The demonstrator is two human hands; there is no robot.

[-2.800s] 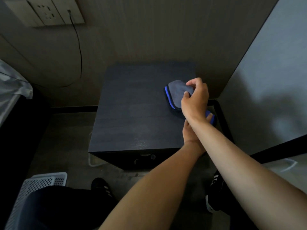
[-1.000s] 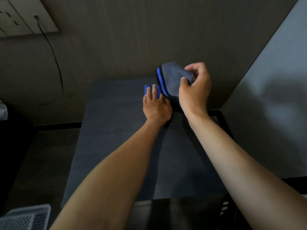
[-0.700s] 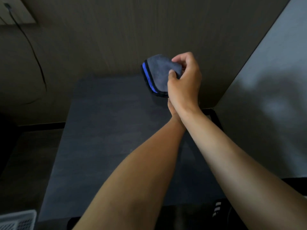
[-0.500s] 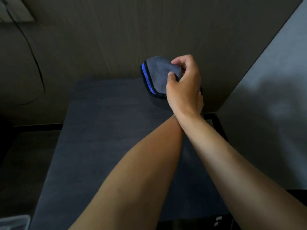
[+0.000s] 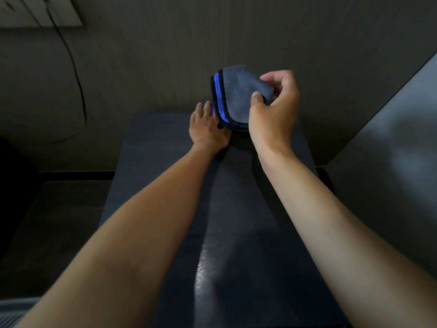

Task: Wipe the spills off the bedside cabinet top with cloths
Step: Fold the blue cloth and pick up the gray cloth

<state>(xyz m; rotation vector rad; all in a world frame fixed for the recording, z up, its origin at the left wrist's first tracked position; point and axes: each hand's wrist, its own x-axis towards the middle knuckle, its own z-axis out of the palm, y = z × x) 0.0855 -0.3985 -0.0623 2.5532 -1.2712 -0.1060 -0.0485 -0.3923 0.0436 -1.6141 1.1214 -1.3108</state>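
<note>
The dark bedside cabinet top [image 5: 248, 209] fills the middle of the view. My right hand [image 5: 274, 114] pinches a folded grey cloth [image 5: 236, 95] with a blue and black edge and lifts its upper layer near the cabinet's back edge. My left hand [image 5: 205, 129] lies palm down beside it at the back of the top, fingers pressing a blue part of cloth [image 5: 214, 107] onto the surface. A wet shiny patch [image 5: 203, 263] glints on the near part of the top, between my forearms.
A wood-panelled wall [image 5: 236, 31] rises right behind the cabinet. A grey wall [image 5: 390, 150] closes in on the right. A black cable [image 5: 75, 79] hangs from a socket plate [image 5: 40, 10] at the upper left. The corner of a white basket [image 5: 9, 313] shows at the lower left.
My left hand has come out from under my right wrist and moved left, so it shows flat on the cabinet's back part. My right hand still holds the cloth up.
</note>
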